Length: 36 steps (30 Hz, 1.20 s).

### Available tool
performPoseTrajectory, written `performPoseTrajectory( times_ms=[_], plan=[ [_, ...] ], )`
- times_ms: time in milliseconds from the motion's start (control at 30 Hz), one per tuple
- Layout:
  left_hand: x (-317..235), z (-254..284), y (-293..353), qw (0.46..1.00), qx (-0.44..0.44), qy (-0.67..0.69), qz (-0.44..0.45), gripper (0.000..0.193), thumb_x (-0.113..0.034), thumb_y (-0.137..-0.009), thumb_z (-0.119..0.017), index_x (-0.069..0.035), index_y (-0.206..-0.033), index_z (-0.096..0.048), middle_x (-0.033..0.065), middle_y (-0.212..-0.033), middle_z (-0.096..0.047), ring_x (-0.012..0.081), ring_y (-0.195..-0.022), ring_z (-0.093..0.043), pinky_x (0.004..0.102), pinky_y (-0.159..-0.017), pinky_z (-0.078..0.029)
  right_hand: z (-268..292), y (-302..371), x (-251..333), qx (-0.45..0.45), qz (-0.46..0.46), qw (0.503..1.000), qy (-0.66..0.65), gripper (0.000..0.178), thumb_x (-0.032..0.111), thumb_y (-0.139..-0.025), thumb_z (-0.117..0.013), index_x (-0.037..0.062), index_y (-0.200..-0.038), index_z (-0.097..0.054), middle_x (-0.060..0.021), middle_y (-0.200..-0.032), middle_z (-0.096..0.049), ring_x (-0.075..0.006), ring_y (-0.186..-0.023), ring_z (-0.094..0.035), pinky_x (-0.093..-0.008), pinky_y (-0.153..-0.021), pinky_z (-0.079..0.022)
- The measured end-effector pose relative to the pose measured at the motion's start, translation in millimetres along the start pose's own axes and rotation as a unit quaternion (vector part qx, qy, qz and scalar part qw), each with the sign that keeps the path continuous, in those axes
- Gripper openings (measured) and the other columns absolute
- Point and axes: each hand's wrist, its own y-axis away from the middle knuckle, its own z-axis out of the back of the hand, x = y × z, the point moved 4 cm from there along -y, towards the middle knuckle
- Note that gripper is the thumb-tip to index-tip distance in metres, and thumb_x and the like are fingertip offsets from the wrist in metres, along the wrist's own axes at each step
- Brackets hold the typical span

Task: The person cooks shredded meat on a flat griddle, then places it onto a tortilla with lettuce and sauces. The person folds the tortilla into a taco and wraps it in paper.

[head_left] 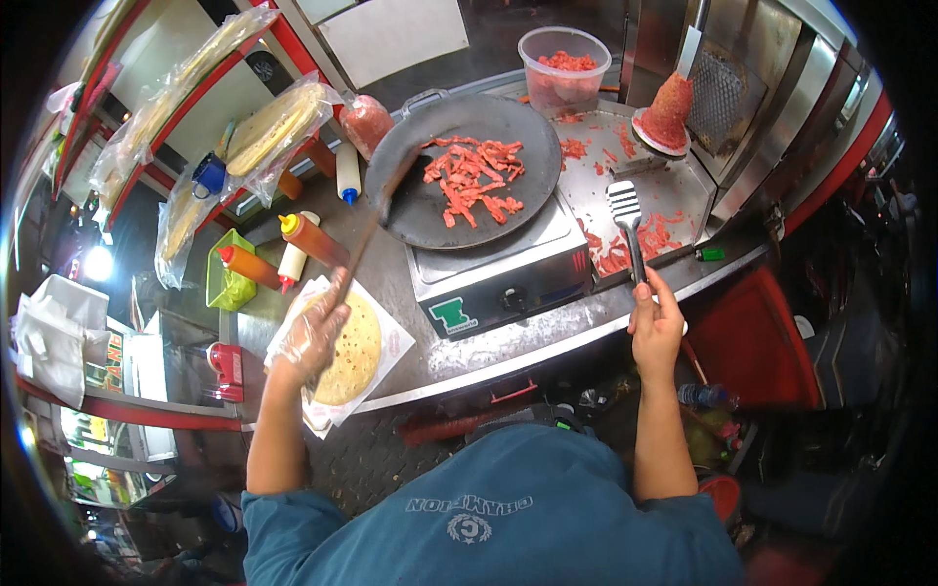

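My left hand (318, 337), in a clear plastic glove, is closed around a long, thin brownish tool (369, 232). Its far end reaches the left side of a round black griddle pan (399, 210); blur hides its exact kind. Beneath this hand lies a round flatbread (354, 366) on white paper (383, 376). Shredded red meat (474, 176) is spread on the pan, which sits on a steel gas stove (498, 298). My bare right hand (657, 327) grips the black handle of a slotted turner (623, 202), its metal head raised before the meat tray.
Sauce bottles (311, 239) and a green basket (231, 273) stand at left, below a shelf with bagged flatbreads (278, 122). Behind the pan is a plastic tub (565, 73) of meat. At right, a meat cone (668, 112) on a spit rises above the steel tray (625, 161).
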Motion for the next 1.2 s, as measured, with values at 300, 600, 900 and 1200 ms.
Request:
performPoseTrajectory(
  times_ms=[300, 600, 900, 1200],
  plan=[
    [-49, -23, 6, 0.991, 0.06, -0.122, 0.001, 0.058, -0.04, -0.106, -0.052, -0.036, -0.161, -0.034, 0.0291, -0.115, -0.07, 0.0479, -0.11, -0.066, 0.0499, -0.1, -0.05, -20, -16, 5, 0.019, 0.004, 1.0, -0.022, 0.039, 0.021, -0.109, -0.058, -0.0026, -0.14, -0.058, -0.008, -0.105, -0.07, -0.0027, -0.057, -0.049, -0.0199, -0.05, -0.04],
    [-40, 39, 23, 0.914, 0.107, 0.37, 0.128, 0.066, -0.039, -0.104, -0.061, -0.019, -0.162, -0.037, -0.0054, -0.077, -0.043, 0.0034, -0.053, -0.035, 0.0212, -0.043, -0.026, -54, -65, 147, 0.111, 0.37, 0.824, 0.415, 0.039, 0.016, -0.089, -0.073, 0.0029, -0.125, -0.066, -0.014, -0.096, -0.066, -0.0317, -0.085, -0.069, -0.0437, -0.076, -0.055],
    [-51, -45, 55, 0.818, 0.098, 0.542, 0.165, 0.065, -0.036, -0.106, -0.059, -0.02, -0.163, -0.033, -0.0053, -0.078, -0.045, 0.0024, -0.05, -0.034, 0.0182, -0.043, -0.027, -174, -73, 117, 0.199, 0.45, 0.652, 0.577, 0.023, 0.01, -0.084, -0.068, 0.004, -0.106, -0.064, -0.0117, -0.097, -0.065, -0.03, -0.086, -0.071, -0.0441, -0.076, -0.059],
    [-42, -15, 64, 0.82, 0.012, 0.55, 0.155, 0.062, -0.034, -0.106, -0.056, -0.017, -0.162, -0.035, -0.0035, -0.078, -0.046, 0.0033, -0.05, -0.034, 0.0188, -0.042, -0.027, -186, -181, 145, 0.477, 0.06, 0.75, 0.455, 0.037, 0.029, -0.103, -0.059, -0.0052, -0.108, -0.073, -0.0156, -0.072, -0.071, -0.0244, -0.062, -0.072, -0.0399, -0.06, -0.061]
  ],
)
